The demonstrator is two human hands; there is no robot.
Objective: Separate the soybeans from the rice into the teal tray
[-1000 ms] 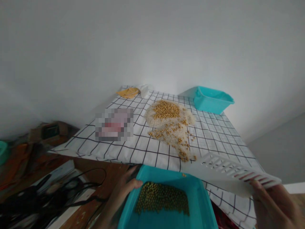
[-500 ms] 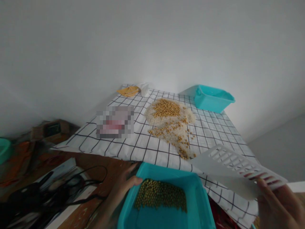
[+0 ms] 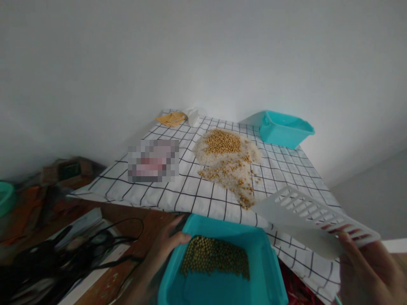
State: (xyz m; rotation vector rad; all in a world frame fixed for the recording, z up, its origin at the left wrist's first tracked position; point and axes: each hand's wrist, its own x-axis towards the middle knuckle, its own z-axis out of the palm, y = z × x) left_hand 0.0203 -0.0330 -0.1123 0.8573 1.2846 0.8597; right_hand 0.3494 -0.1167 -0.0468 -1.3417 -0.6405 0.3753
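Along the near edge of the table, a turquoise plastic bin [image 3: 222, 292] holds a layer of round beans [image 3: 216, 256]. My left hand [image 3: 171, 241] grips the bin's left rim, thumb on top. In my right hand [image 3: 369, 271] is a white slotted plastic scoop [image 3: 299, 220], pinched at its right end between thumb and fingers. The scoop's far left tip reaches the cloth, close to the near end of a spread pile of white grains [image 3: 203, 157]. Yellow beans [image 3: 222, 142] lie heaped on top of the grains and scattered through them.
A white checked cloth [image 3: 178, 197] covers the table. At its back right stands another turquoise bin [image 3: 280, 133]. A yellow cloth [image 3: 171, 119] lies at the back left, and a blurred-out item [image 3: 152, 161] nearer. Black cables [image 3: 104, 241] and clutter fill the lower left.
The scoop and my right hand have shifted slightly left. My left hand stays on the bin's rim, and the piles look the same.
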